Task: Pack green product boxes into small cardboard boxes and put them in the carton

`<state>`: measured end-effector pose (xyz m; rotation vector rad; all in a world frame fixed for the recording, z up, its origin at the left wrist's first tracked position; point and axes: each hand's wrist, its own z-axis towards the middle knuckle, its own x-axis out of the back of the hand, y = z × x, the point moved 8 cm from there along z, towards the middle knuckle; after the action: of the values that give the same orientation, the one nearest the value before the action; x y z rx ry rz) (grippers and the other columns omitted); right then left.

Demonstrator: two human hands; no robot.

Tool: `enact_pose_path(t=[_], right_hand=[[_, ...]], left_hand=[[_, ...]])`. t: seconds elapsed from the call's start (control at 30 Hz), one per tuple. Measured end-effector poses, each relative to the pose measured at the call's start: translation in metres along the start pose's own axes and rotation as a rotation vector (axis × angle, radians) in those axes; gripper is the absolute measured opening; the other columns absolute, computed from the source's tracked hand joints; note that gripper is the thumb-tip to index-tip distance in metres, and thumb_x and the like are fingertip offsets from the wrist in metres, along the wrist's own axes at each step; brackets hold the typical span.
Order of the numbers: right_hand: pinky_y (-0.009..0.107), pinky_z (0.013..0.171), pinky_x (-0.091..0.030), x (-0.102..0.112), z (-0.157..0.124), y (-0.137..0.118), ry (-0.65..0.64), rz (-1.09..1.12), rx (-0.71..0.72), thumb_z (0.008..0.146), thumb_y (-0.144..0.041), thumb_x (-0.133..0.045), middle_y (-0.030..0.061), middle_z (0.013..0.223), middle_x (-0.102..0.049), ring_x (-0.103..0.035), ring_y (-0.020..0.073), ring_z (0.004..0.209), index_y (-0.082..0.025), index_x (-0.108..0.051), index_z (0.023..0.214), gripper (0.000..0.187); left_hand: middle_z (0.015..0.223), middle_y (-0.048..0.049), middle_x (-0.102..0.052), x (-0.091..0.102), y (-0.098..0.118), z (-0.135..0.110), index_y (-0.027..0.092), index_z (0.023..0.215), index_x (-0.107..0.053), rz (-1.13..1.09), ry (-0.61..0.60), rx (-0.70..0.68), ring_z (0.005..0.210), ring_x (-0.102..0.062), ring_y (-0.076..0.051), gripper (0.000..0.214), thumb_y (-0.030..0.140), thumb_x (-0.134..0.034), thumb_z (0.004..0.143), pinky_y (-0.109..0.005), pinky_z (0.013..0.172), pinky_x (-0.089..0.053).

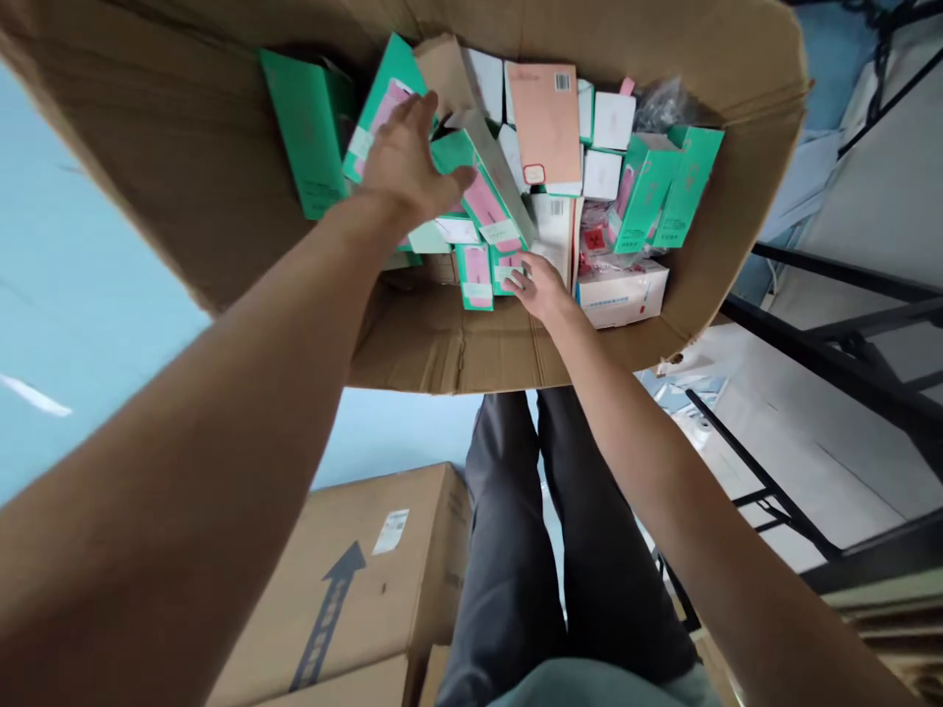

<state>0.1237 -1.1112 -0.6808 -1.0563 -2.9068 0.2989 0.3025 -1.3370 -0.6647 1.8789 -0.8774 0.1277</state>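
My left hand (413, 162) reaches into a large cardboard carton (413, 344), its fingers and thumb spread apart. It hovers over or touches a green box with a pink panel (383, 93); contact is not plain. Just right of its thumb leans another green and pink box (486, 196), tilted across the pile. My right hand (543, 287) is at the near side of the pile, fingers loosely bent and apart. Its fingertips are by a small green and pink box (504, 267), partly covered by them. Neither hand visibly grips anything.
Inside the carton lie a salmon-coloured box (546, 123), white boxes (613, 120), green boxes (689, 187) at right and a white carton (623, 295). A closed cardboard box (360, 579) with an arrow stands below left. Black metal framing (832, 314) is on the right.
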Motion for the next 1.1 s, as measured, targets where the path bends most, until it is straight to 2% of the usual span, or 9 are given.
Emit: enact_pose_path(t=[0.13,0.27,0.43,0.53,0.63,0.73,0.83,0.97,1.1], right_hand=[[0.046,0.116,-0.058,-0.012,0.034,0.008,-0.064,0.094,0.041,0.092,-0.042,-0.084,0.0002,0.121,-0.069,-0.065,0.0217,0.128,-0.032,-0.059,0.119,0.038],[0.051,0.120,-0.056,-0.014,0.022,0.017,-0.092,0.136,0.062,0.096,-0.049,-0.079,0.0009,0.125,-0.071,-0.066,0.0231,0.133,-0.033,-0.060,0.129,0.041],[0.039,0.111,-0.063,0.007,-0.067,0.039,-0.059,0.267,-0.031,0.090,-0.034,-0.083,-0.0035,0.114,-0.076,-0.072,0.0183,0.113,-0.032,-0.062,0.116,0.034],[0.031,0.103,-0.064,0.025,-0.149,0.048,-0.031,0.320,-0.059,0.088,-0.024,-0.080,-0.0072,0.113,-0.078,-0.074,0.0139,0.103,-0.034,-0.063,0.119,0.037],[0.025,0.096,-0.064,0.044,-0.233,0.048,-0.056,0.378,-0.035,0.089,-0.024,-0.080,-0.0078,0.113,-0.079,-0.075,0.0113,0.098,-0.034,-0.066,0.119,0.035],[0.025,0.091,-0.065,0.069,-0.308,0.042,-0.038,0.469,-0.012,0.088,-0.029,-0.084,-0.0068,0.106,-0.079,-0.076,0.0127,0.094,-0.032,-0.067,0.115,0.032],[0.028,0.091,-0.066,0.096,-0.374,0.037,0.025,0.585,0.006,0.089,-0.033,-0.085,-0.0063,0.101,-0.079,-0.075,0.0139,0.088,-0.031,-0.066,0.111,0.029],[0.029,0.093,-0.066,0.123,-0.464,0.040,0.045,0.703,0.060,0.096,-0.038,-0.077,-0.0035,0.105,-0.082,-0.077,0.0155,0.094,-0.030,-0.069,0.115,0.022],[0.032,0.097,-0.065,0.157,-0.562,0.070,0.095,0.838,0.183,0.101,-0.045,-0.073,-0.0003,0.117,-0.084,-0.079,0.0195,0.109,-0.030,-0.072,0.120,0.024]], left_hand=[[0.150,-0.0060,-0.076,-0.026,-0.022,0.016,0.021,0.114,-0.073,-0.027,0.070,0.028,0.165,-0.050,-0.020,0.089,0.102,-0.075,0.078,-0.051,0.119,-0.040],[0.143,-0.0053,-0.077,-0.020,-0.007,-0.019,0.019,0.098,-0.068,0.036,0.173,0.006,0.161,-0.054,-0.019,0.080,0.098,-0.065,0.092,-0.050,0.112,-0.040],[0.132,-0.0001,-0.077,0.004,0.035,-0.091,0.021,0.100,-0.069,0.021,0.200,0.132,0.150,-0.062,-0.024,0.058,0.078,-0.066,0.103,-0.050,0.114,-0.047],[0.126,-0.0095,-0.079,0.023,0.069,-0.143,0.016,0.111,-0.069,0.060,0.249,0.298,0.129,-0.071,-0.027,0.043,0.056,-0.079,0.101,-0.050,0.117,-0.052],[0.119,-0.0147,-0.080,0.039,0.125,-0.196,0.012,0.113,-0.070,0.093,0.254,0.329,0.118,-0.075,-0.029,0.033,0.039,-0.082,0.099,-0.048,0.114,-0.057],[0.118,-0.0131,-0.079,0.053,0.201,-0.250,0.017,0.110,-0.072,0.047,0.223,0.232,0.112,-0.078,-0.028,0.030,0.043,-0.082,0.097,-0.044,0.106,-0.062],[0.121,-0.0138,-0.079,0.063,0.297,-0.310,0.020,0.109,-0.073,0.016,0.160,-0.006,0.116,-0.078,-0.029,0.031,0.047,-0.082,0.097,-0.044,0.104,-0.063],[0.127,-0.0146,-0.076,0.067,0.425,-0.403,0.023,0.113,-0.075,0.068,0.057,-0.326,0.129,-0.074,-0.031,0.030,0.048,-0.081,0.099,-0.049,0.116,-0.060],[0.132,-0.0142,-0.074,0.053,0.516,-0.495,0.024,0.118,-0.077,0.055,-0.157,-0.618,0.134,-0.072,-0.031,0.028,0.045,-0.083,0.100,-0.050,0.120,-0.059]])
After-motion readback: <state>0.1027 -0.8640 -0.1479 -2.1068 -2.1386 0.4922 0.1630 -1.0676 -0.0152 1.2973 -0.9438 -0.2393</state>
